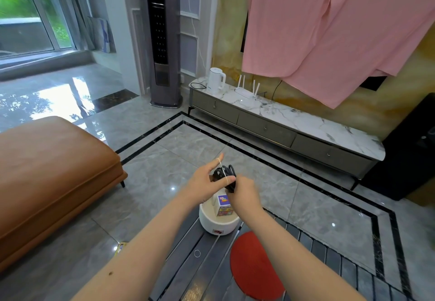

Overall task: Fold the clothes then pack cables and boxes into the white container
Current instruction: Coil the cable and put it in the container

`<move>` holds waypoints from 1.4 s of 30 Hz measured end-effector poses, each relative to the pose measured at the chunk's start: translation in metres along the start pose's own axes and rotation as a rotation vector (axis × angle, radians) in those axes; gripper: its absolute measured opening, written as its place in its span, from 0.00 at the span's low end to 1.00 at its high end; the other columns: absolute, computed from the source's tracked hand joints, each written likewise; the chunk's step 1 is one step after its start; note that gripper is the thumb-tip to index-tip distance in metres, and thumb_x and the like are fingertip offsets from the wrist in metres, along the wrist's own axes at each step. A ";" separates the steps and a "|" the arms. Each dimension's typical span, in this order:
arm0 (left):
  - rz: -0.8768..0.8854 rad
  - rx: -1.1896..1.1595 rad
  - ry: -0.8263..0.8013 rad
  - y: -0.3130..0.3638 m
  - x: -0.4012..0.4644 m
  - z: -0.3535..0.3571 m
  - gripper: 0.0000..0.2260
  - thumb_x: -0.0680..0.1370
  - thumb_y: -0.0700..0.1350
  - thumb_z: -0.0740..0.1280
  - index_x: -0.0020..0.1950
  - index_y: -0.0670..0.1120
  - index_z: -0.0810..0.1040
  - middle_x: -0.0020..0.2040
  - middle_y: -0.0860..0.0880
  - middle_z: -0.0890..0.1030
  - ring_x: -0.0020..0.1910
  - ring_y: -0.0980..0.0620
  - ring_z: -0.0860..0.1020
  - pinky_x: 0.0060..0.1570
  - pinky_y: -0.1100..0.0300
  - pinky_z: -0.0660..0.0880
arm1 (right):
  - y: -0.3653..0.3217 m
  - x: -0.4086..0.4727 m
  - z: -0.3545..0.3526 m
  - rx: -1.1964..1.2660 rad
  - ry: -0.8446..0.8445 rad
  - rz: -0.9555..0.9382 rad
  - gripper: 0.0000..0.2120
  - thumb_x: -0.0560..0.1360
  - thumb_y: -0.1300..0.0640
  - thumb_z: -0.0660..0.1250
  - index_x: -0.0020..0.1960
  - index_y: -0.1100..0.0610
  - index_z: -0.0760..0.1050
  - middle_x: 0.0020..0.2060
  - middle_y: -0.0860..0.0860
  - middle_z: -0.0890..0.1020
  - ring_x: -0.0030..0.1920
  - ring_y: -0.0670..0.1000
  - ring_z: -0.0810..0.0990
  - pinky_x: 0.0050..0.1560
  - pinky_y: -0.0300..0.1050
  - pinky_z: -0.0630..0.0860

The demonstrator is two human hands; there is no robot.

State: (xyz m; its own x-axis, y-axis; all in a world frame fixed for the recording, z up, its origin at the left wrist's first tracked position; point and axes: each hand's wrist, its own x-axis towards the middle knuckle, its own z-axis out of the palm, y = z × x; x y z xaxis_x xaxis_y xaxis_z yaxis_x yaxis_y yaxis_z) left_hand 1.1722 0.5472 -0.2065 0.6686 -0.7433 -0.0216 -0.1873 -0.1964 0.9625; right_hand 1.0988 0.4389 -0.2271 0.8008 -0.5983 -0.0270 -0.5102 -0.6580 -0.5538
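Note:
A coiled black cable [226, 173] is held up above the white container [217, 223]. My right hand [243, 193] grips the coil from below. My left hand [207, 179] stretches a thin pale rubber band [223, 170] between its forefinger and thumb, across the coil. The round white container stands on the dark slatted table [188, 260] and holds a colourful box [224, 205] standing upright, with a white box beside it partly hidden by my hands.
A red round mat [254, 267] lies on the table near my right forearm. A brown leather ottoman [51, 178] stands to the left. A marble-topped cabinet [294, 121] with a kettle and router runs along the wall. Pink cloth [329, 25] hangs above it.

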 end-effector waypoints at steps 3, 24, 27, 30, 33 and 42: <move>0.030 0.058 0.009 0.000 0.000 -0.001 0.34 0.74 0.47 0.71 0.76 0.49 0.59 0.75 0.51 0.63 0.73 0.56 0.64 0.69 0.65 0.61 | 0.004 -0.004 -0.003 -0.024 -0.019 -0.082 0.06 0.73 0.61 0.64 0.50 0.60 0.74 0.42 0.57 0.81 0.42 0.59 0.81 0.35 0.47 0.75; 0.168 0.029 0.128 0.002 -0.004 -0.003 0.06 0.72 0.45 0.73 0.48 0.51 0.80 0.44 0.54 0.82 0.45 0.56 0.80 0.47 0.68 0.76 | 0.002 -0.008 -0.019 -0.204 -0.019 -0.208 0.09 0.73 0.64 0.64 0.53 0.60 0.72 0.49 0.58 0.80 0.49 0.59 0.78 0.46 0.51 0.75; 0.163 -0.003 0.192 0.005 -0.004 0.003 0.04 0.73 0.44 0.71 0.46 0.46 0.80 0.41 0.54 0.81 0.41 0.58 0.79 0.43 0.71 0.75 | 0.002 -0.009 -0.020 -0.250 -0.027 -0.253 0.13 0.73 0.66 0.63 0.57 0.60 0.72 0.51 0.57 0.80 0.50 0.58 0.79 0.48 0.51 0.76; 0.166 -0.016 0.214 0.008 -0.006 0.007 0.05 0.75 0.43 0.70 0.46 0.41 0.79 0.39 0.51 0.80 0.36 0.61 0.76 0.39 0.73 0.74 | 0.002 -0.007 -0.023 -0.335 -0.035 -0.306 0.15 0.73 0.66 0.61 0.59 0.60 0.71 0.53 0.57 0.80 0.51 0.58 0.78 0.49 0.52 0.76; 0.164 0.004 0.224 0.011 -0.007 0.009 0.05 0.75 0.41 0.69 0.45 0.39 0.78 0.39 0.48 0.79 0.36 0.58 0.75 0.39 0.73 0.73 | 0.002 -0.008 -0.025 -0.315 -0.021 -0.291 0.14 0.73 0.65 0.63 0.58 0.59 0.71 0.52 0.57 0.80 0.51 0.58 0.78 0.48 0.50 0.75; 0.149 -0.077 0.275 0.018 -0.009 0.014 0.04 0.73 0.38 0.70 0.43 0.45 0.76 0.41 0.48 0.79 0.39 0.56 0.76 0.40 0.68 0.74 | -0.004 -0.010 -0.026 -0.068 0.046 -0.050 0.03 0.71 0.61 0.64 0.42 0.61 0.74 0.38 0.59 0.80 0.35 0.56 0.74 0.34 0.45 0.69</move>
State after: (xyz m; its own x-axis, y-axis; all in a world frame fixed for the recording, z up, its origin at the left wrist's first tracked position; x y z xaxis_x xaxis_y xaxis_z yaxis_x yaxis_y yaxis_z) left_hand 1.1526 0.5415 -0.1925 0.8092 -0.5577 0.1850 -0.2497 -0.0414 0.9674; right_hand 1.0850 0.4352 -0.2028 0.8115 -0.5830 0.0388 -0.4909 -0.7164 -0.4958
